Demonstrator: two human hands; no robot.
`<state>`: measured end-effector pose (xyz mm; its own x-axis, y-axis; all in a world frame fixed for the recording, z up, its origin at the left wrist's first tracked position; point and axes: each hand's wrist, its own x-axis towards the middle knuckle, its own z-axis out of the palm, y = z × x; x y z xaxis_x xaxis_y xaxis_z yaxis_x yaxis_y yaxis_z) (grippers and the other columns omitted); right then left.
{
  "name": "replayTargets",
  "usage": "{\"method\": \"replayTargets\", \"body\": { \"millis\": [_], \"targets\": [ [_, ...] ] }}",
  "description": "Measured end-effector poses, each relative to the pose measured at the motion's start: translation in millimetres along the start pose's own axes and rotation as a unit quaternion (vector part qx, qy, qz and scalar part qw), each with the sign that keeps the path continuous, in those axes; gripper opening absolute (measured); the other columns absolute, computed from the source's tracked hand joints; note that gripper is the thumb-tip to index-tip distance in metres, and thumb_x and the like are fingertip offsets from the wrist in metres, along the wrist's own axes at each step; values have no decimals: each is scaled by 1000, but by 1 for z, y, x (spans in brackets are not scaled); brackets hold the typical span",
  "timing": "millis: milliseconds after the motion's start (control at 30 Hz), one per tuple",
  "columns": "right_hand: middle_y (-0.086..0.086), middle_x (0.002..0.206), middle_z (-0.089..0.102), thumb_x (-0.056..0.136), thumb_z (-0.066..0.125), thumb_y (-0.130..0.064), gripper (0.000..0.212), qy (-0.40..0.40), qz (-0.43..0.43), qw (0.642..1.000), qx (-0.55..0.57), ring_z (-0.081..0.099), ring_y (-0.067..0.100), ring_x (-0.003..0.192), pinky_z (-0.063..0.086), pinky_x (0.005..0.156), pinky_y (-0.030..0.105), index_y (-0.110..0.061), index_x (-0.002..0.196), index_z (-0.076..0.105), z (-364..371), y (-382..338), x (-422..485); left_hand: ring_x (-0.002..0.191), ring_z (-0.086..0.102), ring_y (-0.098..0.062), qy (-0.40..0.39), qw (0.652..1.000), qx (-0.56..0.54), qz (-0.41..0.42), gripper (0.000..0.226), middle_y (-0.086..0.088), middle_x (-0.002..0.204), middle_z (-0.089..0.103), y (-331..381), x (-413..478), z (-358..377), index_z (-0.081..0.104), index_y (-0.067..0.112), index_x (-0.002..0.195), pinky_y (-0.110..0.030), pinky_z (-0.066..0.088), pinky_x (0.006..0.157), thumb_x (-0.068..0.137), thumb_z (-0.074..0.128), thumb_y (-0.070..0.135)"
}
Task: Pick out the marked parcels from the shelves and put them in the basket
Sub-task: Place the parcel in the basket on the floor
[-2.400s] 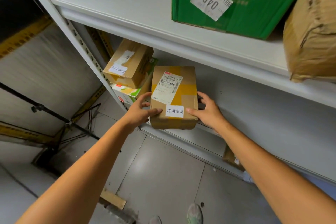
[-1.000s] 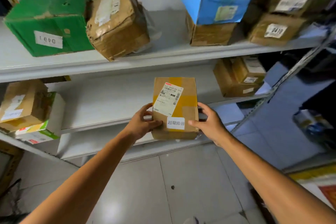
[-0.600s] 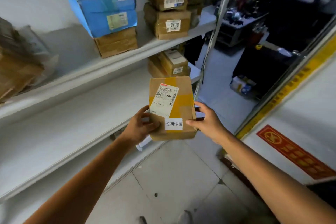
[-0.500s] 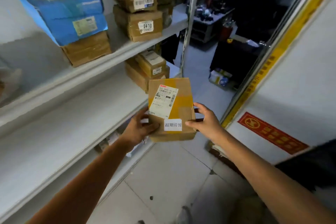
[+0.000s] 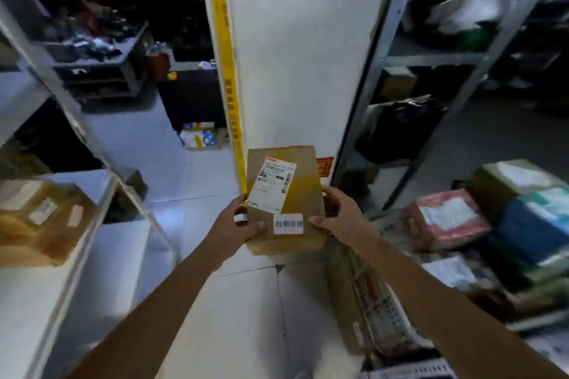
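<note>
The left grip (image 5: 234, 224) grasps the left edge of a flat brown cardboard parcel (image 5: 304, 194), thumb across its face and fingers curled round the side. The right grip (image 5: 338, 218) grasps the right edge likewise, its thumb tip just beside a small white sticker printed with black characters (image 5: 288, 224) near the parcel's lower edge. Above the sticker sits a larger white barcoded shipping label (image 5: 271, 184), slightly skewed. The parcel is held in the air, mid-view, over the pale tiled floor (image 5: 215, 301). Behind it stands a white pillar (image 5: 301, 55) with a yellow strip (image 5: 226, 71) down its left edge. At left, a white shelf (image 5: 30, 301) carries blurred brown boxes (image 5: 40, 218). At right stands a grey metal rack (image 5: 378, 71). Low beside it lies a heap of parcels, among them a pink one (image 5: 446, 218) and a blue one (image 5: 535, 234) (the rest too smeared to name).
</note>
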<state>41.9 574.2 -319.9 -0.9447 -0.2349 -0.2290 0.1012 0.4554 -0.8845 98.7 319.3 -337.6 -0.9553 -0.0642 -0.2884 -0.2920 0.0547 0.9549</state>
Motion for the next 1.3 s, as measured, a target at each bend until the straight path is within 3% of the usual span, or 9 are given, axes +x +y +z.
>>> {"method": "replayTargets", "body": {
  "millis": [133, 400, 600, 667, 767, 967, 1033, 1167, 1300],
  "targets": [
    [-6, 135, 55, 80, 81, -24, 75, 76, 15, 997, 8, 53, 16, 123, 48, 105, 43, -26, 145, 42, -49, 30, 1, 109, 63, -20, -67, 997, 16, -16, 71, 4, 123, 60, 16, 45, 53, 41, 36, 141, -34, 61, 71, 85, 77, 12],
    [-8, 131, 56, 72, 87, -27, 79, 214, 79, 971, 73, 54, 18, 121, 54, 95, 48, -33, 140, 46, -111, 85, -18, 121, 58, -23, -194, 973, 126, 14, 81, 2, 133, 57, 31, 118, 143, 36, 29, 150, -48, 56, 94, 83, 80, 20],
    [-6, 125, 55, 77, 83, -12, 73, 304, 139, 933, 133, 61, 20, 109, 61, 75, 33, -30, 138, 47, -146, 98, -48, 129, 51, -20, -294, 933, 203, 41, 97, 7, 144, 49, 50, 154, 210, 33, 35, 151, -50, 50, 102, 70, 86, 46],
    [-6, 125, 56, 75, 84, -16, 74, 347, 147, 916, 138, 63, 24, 109, 60, 82, 45, -34, 136, 48, -152, 102, -60, 129, 48, -19, -339, 917, 207, 38, 96, 10, 142, 47, 57, 163, 234, 29, 34, 153, -49, 48, 104, 75, 84, 39],
    [-5, 124, 57, 80, 81, -10, 69, 417, 167, 883, 140, 64, 11, 100, 60, 75, 34, -28, 137, 47, -150, 100, -82, 119, 53, -14, -415, 886, 204, 41, 87, 7, 133, 50, 64, 169, 267, 27, 25, 155, -43, 51, 101, 84, 78, 16],
    [-4, 122, 62, 77, 83, -8, 73, 540, 209, 797, 169, 69, 26, 101, 60, 82, 51, -22, 141, 50, -126, 102, -130, 116, 57, -14, -538, 801, 243, 96, 83, 2, 138, 52, 72, 165, 317, 33, 29, 151, -32, 55, 94, 84, 79, 21],
    [-3, 124, 61, 77, 83, -9, 76, 563, 217, 778, 175, 68, 26, 105, 60, 82, 46, -21, 143, 48, -118, 104, -143, 113, 55, -10, -565, 780, 249, 102, 82, 6, 135, 51, 71, 157, 329, 32, 27, 152, -24, 54, 89, 84, 78, 19],
    [1, 126, 60, 77, 82, -5, 74, 606, 243, 740, 161, 64, 12, 102, 56, 69, 16, -16, 142, 49, -103, 112, -158, 124, 53, -15, -605, 746, 263, 89, 87, 1, 144, 49, 59, 149, 352, 31, 28, 153, -42, 49, 104, 81, 81, 20],
    [3, 128, 58, 77, 81, -2, 74, 628, 254, 711, 189, 67, 18, 100, 61, 72, 30, -19, 141, 49, -97, 134, -158, 128, 46, -13, -614, 732, 283, 81, 86, 8, 144, 46, 43, 151, 372, 31, 31, 152, -39, 46, 106, 82, 80, 21]
  ]
}}
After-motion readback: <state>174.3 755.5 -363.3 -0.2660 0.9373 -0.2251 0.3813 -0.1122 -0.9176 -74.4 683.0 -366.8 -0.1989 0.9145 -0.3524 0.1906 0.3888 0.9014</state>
